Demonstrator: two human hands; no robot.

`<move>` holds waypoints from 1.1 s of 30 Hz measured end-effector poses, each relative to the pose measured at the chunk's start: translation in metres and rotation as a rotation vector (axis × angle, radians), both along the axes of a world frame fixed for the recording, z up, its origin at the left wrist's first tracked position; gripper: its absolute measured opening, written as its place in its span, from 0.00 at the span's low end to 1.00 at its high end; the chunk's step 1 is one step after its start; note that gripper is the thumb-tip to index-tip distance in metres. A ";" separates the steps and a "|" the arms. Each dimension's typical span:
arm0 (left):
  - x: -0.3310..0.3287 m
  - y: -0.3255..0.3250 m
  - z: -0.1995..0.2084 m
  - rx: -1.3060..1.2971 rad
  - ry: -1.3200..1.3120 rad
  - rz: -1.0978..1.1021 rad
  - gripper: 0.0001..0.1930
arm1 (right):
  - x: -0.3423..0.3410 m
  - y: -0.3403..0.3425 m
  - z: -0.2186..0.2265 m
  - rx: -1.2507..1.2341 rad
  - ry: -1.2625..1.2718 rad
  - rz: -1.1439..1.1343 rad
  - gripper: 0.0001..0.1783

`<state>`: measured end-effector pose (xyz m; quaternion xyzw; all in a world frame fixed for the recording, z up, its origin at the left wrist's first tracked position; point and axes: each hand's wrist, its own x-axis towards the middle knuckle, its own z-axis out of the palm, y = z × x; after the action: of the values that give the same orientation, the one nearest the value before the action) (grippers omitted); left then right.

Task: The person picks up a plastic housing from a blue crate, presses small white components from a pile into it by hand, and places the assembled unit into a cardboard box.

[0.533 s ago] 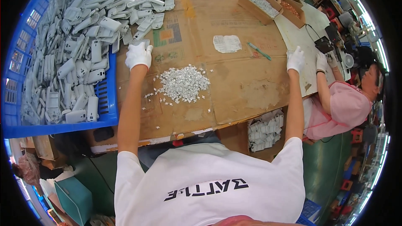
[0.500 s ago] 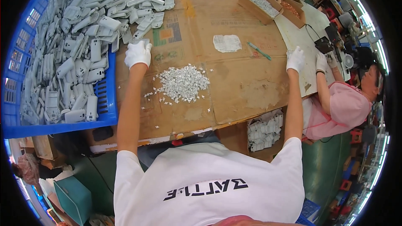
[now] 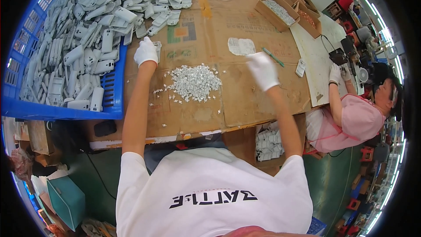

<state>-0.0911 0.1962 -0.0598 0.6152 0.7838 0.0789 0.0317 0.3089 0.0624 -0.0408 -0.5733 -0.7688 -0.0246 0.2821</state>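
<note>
My left hand (image 3: 144, 52), in a white glove, is at the left of the cardboard-covered table, its fingers closed at the edge of a pale plastic casing (image 3: 158, 51); the glove hides part of it. Between my hands, a heap of small shiny metallic pieces (image 3: 195, 82) is spread on the cardboard. My right hand (image 3: 264, 71), also gloved, is over the right half of the table, smeared by motion, so its fingers cannot be read. Beyond it, another pale casing (image 3: 301, 67) lies by the table's right edge.
A blue crate (image 3: 66, 113) piled with pale casings stands at left, some spilling onto the table. A paper slip (image 3: 241, 46) and green pen (image 3: 272, 57) lie farther back. Small-part boxes (image 3: 277, 14) sit at far right. A co-worker in pink (image 3: 357, 120) sits at right.
My right hand has moved left from the table's right edge, and a casing now shows where it was. My left hand has shifted slightly, with a casing now visible beside it.
</note>
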 end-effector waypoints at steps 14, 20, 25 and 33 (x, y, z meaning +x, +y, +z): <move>-0.020 -0.106 0.012 0.264 -1.486 -0.117 0.10 | -0.111 0.009 -0.026 -0.262 -0.200 -0.118 0.05; 0.003 -0.175 0.016 0.210 -1.153 -0.121 0.13 | -0.157 -0.019 0.024 0.071 0.145 -0.103 0.04; 0.022 -0.209 0.046 0.234 -1.197 -0.131 0.17 | -0.226 -0.077 0.037 0.098 0.319 0.313 0.06; 0.030 -0.231 0.037 0.378 -1.100 -0.103 0.15 | -0.234 -0.090 0.023 0.116 0.344 0.264 0.07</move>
<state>-0.0612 -0.0350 -0.0230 0.5161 0.5937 0.5234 0.3275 0.0749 -0.0277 -0.0177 -0.4462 -0.7752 0.0662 0.4423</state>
